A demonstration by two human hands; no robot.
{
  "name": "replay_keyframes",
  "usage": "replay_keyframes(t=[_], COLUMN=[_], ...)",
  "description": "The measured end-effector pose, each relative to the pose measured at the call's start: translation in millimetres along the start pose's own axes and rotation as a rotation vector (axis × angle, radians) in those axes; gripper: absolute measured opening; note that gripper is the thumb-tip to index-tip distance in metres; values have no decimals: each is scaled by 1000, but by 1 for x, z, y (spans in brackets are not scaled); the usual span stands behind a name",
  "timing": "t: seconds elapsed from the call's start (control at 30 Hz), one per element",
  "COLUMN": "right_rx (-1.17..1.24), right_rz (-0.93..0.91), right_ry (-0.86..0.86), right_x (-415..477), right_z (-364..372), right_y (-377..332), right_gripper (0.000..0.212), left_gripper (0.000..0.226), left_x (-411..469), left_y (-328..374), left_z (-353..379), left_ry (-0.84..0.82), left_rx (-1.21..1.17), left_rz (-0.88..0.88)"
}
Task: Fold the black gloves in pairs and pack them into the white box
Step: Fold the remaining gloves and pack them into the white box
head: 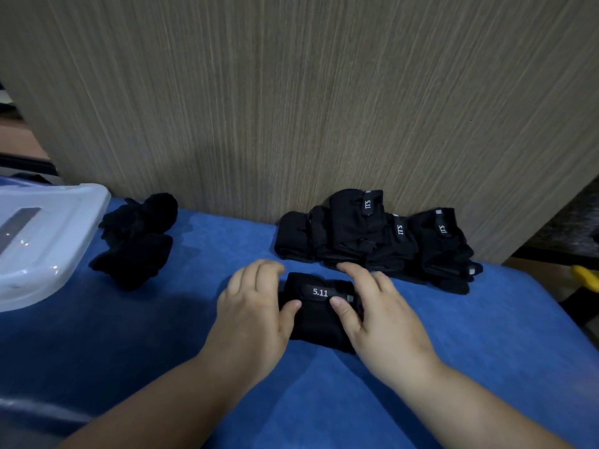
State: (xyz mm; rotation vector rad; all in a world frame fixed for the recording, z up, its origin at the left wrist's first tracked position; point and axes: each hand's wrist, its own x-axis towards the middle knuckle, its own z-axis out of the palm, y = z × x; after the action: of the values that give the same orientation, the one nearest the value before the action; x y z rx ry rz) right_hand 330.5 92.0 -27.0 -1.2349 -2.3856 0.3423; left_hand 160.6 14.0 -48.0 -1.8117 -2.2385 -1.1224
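Two hands grip one folded pair (319, 322) on the table (324, 400): left hand (256, 306) and right hand (379, 315) curl round its sides, thumbs on top. Press evenly so it holds tight. The box (48, 241) sits well left, maybe lidded.

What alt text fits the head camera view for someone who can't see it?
The left hand and right hand hold a folded pair of black gloves labelled 5.11 on a blue cloth. A pile of black gloves sits behind against a wood panel, and a smaller heap lies left, beside the white box.
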Motion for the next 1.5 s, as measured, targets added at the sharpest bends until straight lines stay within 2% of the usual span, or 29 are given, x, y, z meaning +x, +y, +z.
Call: replay_keyframes(t=[0.07,0.13,0.17,0.27,0.37,0.43,0.57,0.8,0.83,0.93,1.0,1.07,1.1,1.17,1.23,1.27,1.4,1.5], right_rx=[-21,-63,-77,-94,-136,-162,-181,-177,-185,-209,-229,-188,-142,-23,51,69,119,200], right_rz=[-100,-165,-174,-151,-118,-103,-78,-74,-74,-90,-92,-79,-49,40,111,138,206,238], right_ry=[25,-5,-51,-210,-284,-316,-363,-359,-360,-322,-301,-271,-268,-284,-311,-330,-373,-361], right_x=[1,1,1,-1,-2,-2,-3,-2,-3,-3,-2,0,0,2,3,4,4,2], right_z=[3,5,6,4,4,4,2,2,2,-1,-5,-9,-10,-11,-13,-13,-14,-11], right_y=[0,1,1,0,-1,-2,-7,-7,-7,-11,-14,-15,-16,-15,-14,-14,-14,-13], right_gripper=[43,50,57,83,102,98,70,82,79,75,61,43,39,35,33,33,32,32], left_gripper=[49,49,54,95,103,98,100,112,113,106,99,91,80,57,37,34,49,46], left_x=[-1,-2,-3,-5,-4,-5,-5,-3,-2,-2,-2,0,1,3,3,4,6,9], left_y=[3,7,8,8,7,6,3,-11,-12,-11,-14,-16,-19,-25,-26,-22,-7,6], left_z=[-1,-3,-1,0,0,0,1,-1,-3,-4,-4,-5,-3,-1,-2,-6,-12,-16], left_ry=[-51,-165,-222,-377,-434,-469,-514,-528,-528,-529,-488,-376,-271,-75,-4,-19,-193,-281], left_rx=[-35,-22,-12,108,193,202,228,270,271,301,348,405,402,409,388,363,357,184], left_rz=[113,185,177,118,94,63,36,13,14,7,-27,-32,-12,33,35,27,-73,-185])
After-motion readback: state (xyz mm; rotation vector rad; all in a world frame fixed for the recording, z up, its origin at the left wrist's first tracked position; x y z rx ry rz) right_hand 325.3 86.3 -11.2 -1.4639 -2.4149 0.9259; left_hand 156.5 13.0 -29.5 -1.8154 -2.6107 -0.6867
